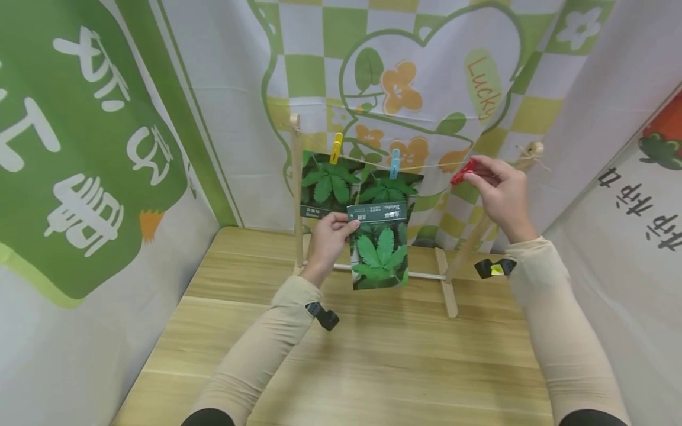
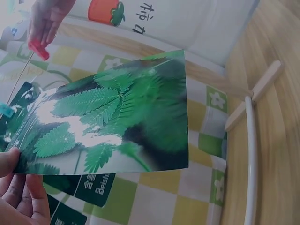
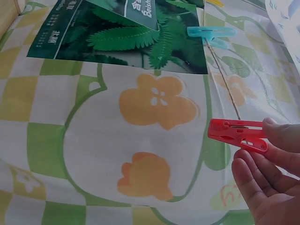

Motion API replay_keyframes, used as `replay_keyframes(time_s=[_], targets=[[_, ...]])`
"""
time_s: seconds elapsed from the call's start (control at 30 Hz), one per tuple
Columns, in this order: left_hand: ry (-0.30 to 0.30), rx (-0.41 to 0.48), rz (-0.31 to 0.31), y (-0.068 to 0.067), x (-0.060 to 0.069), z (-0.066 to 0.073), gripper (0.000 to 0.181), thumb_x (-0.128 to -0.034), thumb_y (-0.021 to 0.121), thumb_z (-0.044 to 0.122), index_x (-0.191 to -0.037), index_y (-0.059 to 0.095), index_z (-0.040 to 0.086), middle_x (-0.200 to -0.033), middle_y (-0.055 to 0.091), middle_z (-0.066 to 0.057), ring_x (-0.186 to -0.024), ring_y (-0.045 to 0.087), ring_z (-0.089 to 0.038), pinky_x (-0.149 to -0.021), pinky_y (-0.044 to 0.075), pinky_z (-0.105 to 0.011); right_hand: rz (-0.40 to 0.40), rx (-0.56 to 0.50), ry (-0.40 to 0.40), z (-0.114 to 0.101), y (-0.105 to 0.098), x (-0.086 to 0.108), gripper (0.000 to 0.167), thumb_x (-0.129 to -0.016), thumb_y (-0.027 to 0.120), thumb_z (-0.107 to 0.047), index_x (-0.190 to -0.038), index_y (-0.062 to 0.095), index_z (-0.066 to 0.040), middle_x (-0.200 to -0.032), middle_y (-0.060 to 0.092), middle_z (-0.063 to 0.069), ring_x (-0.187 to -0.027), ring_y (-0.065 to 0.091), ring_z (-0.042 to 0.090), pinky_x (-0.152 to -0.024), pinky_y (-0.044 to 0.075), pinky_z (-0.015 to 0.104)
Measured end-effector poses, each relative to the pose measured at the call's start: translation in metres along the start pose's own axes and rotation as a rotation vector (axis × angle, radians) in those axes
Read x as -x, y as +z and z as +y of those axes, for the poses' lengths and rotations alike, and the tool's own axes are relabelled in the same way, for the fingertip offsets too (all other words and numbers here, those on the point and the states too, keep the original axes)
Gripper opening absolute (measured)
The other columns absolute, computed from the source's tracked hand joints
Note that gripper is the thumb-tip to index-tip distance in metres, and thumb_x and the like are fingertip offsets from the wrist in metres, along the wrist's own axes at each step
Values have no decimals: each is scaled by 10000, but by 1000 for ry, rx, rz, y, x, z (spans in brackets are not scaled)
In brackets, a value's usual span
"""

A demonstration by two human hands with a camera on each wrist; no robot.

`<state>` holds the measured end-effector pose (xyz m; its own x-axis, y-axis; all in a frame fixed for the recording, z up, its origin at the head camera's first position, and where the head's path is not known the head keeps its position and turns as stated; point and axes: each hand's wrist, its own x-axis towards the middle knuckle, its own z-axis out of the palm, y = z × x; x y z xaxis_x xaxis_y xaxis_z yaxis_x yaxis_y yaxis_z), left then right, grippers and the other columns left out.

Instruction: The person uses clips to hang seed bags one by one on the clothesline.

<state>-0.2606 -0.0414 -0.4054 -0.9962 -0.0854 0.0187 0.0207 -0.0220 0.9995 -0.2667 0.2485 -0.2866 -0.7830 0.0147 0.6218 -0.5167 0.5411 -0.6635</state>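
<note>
My left hand pinches a leaf-printed card by its upper left edge, in front of the wooden rack. In the left wrist view the card shows its glossy leaf photo. My right hand pinches a red clothespin between thumb and fingers, close to the string at its right part. Two similar cards hang from the string: one under a yellow clothespin, the other under a blue clothespin. The held card partly covers the blue-pinned one.
The string is tied between two wooden posts of the rack, which stands on the wooden table with a white bar low between its feet. Behind it hangs a green-and-yellow checked cloth. Printed cloths flank both sides.
</note>
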Motion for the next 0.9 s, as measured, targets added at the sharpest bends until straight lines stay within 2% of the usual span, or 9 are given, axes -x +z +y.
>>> replay_keyframes(time_s=[0.1,0.2,0.37,0.43,0.5,0.6,0.67,0.8,0.9], targets=[[12,0,-20,4,0,2,249,-894,710,148,-1071,632,-9,-1024,716,-190,-722,598,-87,-709,546,-312,19,-18,-30,-5,0,-6,296,-848,709,31,-1132,668,103,-898,613,-205,-812,605,-126,-758,493,32],[19,3,-44,9,0,5,254,-899,705,152,-1084,629,-5,-1027,713,-188,-731,596,-92,-763,552,-399,48,5,-89,-11,-1,-11,275,-840,713,38,-1105,680,104,-903,673,-88,-802,600,-133,-746,493,35],[23,9,-79,18,0,9,254,-899,706,153,-1090,633,3,-1024,712,-180,-776,619,-100,-720,553,-290,76,111,-162,-20,-5,-20,251,-837,730,7,-1078,705,73,-952,705,216,-775,558,-179,-735,468,28],[21,7,-88,21,0,10,257,-897,709,160,-1091,636,9,-1027,713,-174,-794,628,-107,-703,547,-250,86,133,-168,-22,-7,-24,241,-833,738,-4,-1065,716,57,-927,719,157,-771,544,-197,-840,356,14],[21,6,-95,24,0,10,261,-895,712,166,-1096,640,15,-1035,713,-172,-805,633,-111,-705,549,-245,92,136,-175,-25,-8,-27,223,-830,740,-1,-1045,723,58,-917,725,153,-763,547,-199,-836,357,17],[22,10,-98,28,0,10,264,-891,717,169,-1096,646,19,-1040,716,-174,-805,635,-111,-701,550,-244,85,149,-180,-27,-10,-31,199,-832,743,-15,-1018,732,56,-915,731,176,-752,544,-197,-814,347,9],[17,19,-103,32,0,9,263,-890,717,164,-1099,648,20,-1043,716,-177,-801,634,-106,-691,545,-233,73,145,-170,-28,-11,-33,189,-839,739,-24,-1009,735,59,-926,725,207,-741,553,-174,-696,449,26],[0,13,-133,41,0,12,272,-890,720,181,-1106,654,31,-1054,719,-163,-812,636,-99,-682,534,-224,69,125,-136,-25,-13,-36,172,-837,744,-27,-992,745,46,-874,722,-39,-728,562,-142,-666,437,30],[-5,5,-152,49,-1,15,291,-885,725,193,-1125,659,41,-1077,721,-151,-855,655,-117,-729,558,-282,57,146,-121,-23,-14,-38,158,-845,739,-38,-987,751,32,-856,675,-179,-721,557,-144,-656,429,29]])
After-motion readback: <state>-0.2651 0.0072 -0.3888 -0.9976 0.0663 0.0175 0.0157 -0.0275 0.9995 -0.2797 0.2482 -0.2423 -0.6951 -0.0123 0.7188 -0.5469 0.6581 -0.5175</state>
